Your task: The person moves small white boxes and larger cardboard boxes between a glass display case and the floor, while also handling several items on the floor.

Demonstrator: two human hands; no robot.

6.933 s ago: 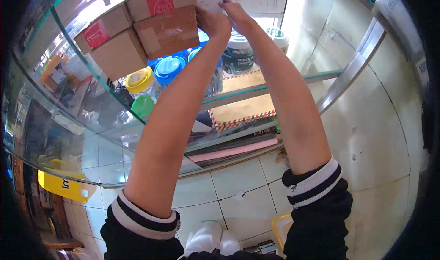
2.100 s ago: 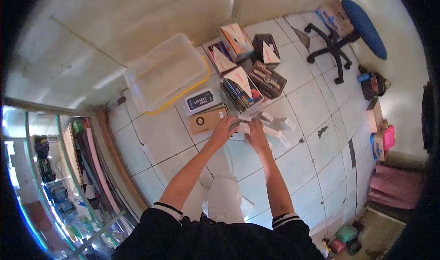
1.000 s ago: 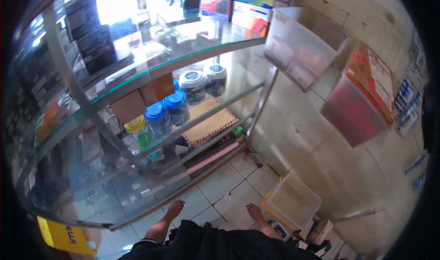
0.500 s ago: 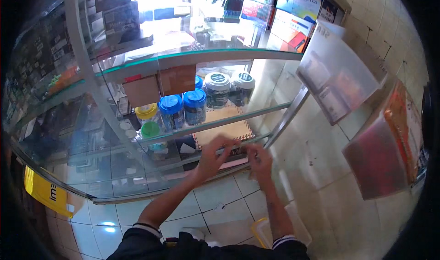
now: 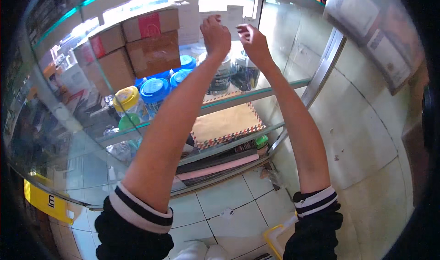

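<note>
- Grip of left hand (image 5: 216, 37), upper centre of frame: fingers curled; I cannot tell what they pinch, if anything.
- Right hand (image 5: 253, 43), just right: fingers loosely spread.

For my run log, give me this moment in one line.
left hand: at glass cabinet, grip unclear | right hand: beside it, open | lidded jars: shelved | cardboard boxes: stacked

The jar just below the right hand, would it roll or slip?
The jar looks round, so it would probably roll if laid down. It looks smooth and see-through, so it may feel slippery. Dark contents show inside, so it might be heavier than an empty one.
</note>
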